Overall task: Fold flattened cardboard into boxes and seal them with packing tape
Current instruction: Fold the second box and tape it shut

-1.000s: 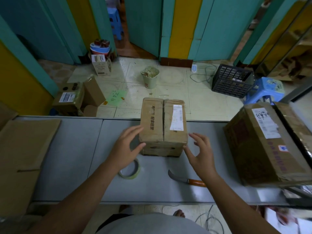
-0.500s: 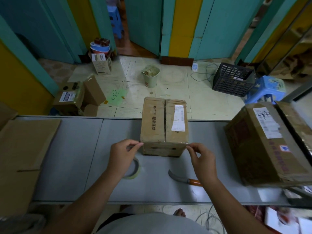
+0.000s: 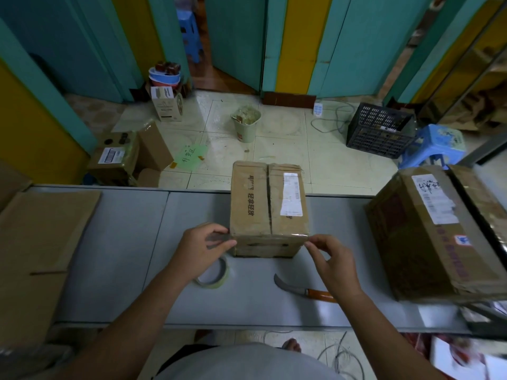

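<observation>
Box [image 3: 267, 204] stands folded on the table [image 3: 123, 256], flaps closed. Left hand [image 3: 204, 244] and right hand [image 3: 330, 256] each pinch one end of a tape strip [image 3: 288, 235] across its near top edge. Centre seam looks untaped; flattened cardboard [image 3: 41, 242] lies at left.

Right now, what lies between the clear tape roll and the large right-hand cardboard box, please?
A curved, orange-handled knife on the grey table, head view.

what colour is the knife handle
The knife handle is orange; the head view shows it best.
</observation>
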Demonstrator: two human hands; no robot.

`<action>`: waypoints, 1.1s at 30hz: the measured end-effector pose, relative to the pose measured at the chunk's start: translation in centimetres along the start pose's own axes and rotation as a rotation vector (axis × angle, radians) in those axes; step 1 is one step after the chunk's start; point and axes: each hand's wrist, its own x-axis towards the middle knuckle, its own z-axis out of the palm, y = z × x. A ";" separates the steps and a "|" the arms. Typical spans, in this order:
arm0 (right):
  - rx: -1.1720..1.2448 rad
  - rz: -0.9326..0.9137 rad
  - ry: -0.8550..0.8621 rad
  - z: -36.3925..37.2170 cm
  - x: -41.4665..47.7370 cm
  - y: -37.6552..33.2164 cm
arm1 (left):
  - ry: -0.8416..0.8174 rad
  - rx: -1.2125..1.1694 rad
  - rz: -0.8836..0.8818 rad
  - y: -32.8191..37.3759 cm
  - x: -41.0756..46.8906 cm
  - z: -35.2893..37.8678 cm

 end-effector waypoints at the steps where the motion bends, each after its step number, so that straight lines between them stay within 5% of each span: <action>1: -0.002 -0.010 -0.007 -0.1 -0.2 0.0 | -0.021 -0.030 -0.028 0.1 -0.1 -0.1; 18: -0.203 -0.400 -0.173 -3.0 3.2 -0.4 | -0.175 0.180 0.252 1.7 1.6 -1.9; 33: -0.069 -0.343 -0.011 -1.1 2.3 -0.7 | -0.054 -0.023 0.086 1.0 1.8 -0.7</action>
